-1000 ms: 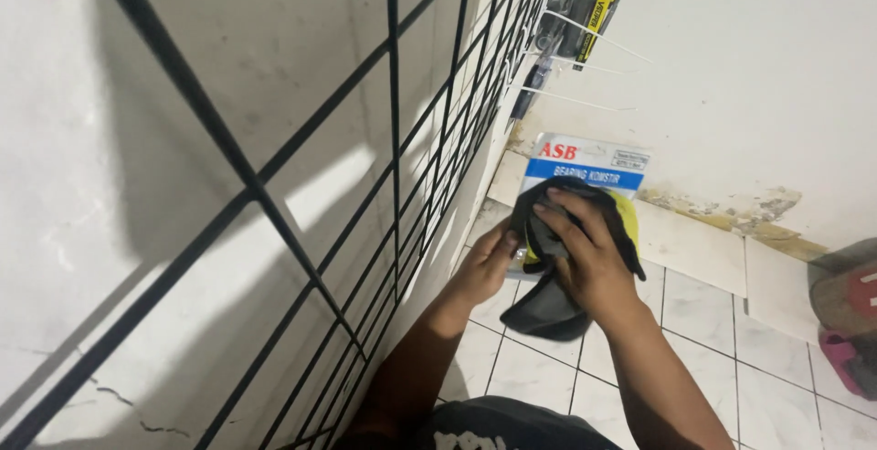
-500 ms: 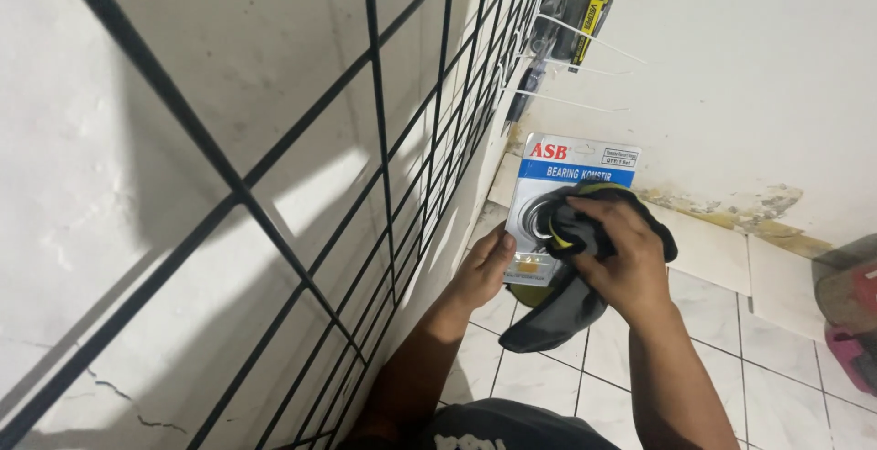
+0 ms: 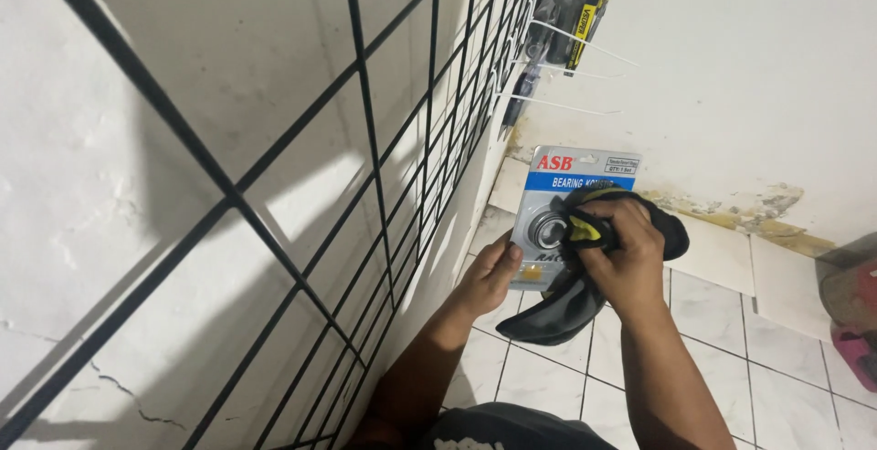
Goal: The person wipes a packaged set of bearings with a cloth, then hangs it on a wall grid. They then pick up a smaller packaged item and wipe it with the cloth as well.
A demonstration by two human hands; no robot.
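Now, beside the black wire grid (image 3: 365, 185), the left hand (image 3: 493, 276) pinches the blister-packed bearing card (image 3: 557, 212) by its lower edge, held above the tiled floor (image 3: 713, 340). Right hand (image 3: 626, 258), clenched on a dark cloth (image 3: 571, 299), is mid-wipe; next likely needs steady pressure across the plastic front.
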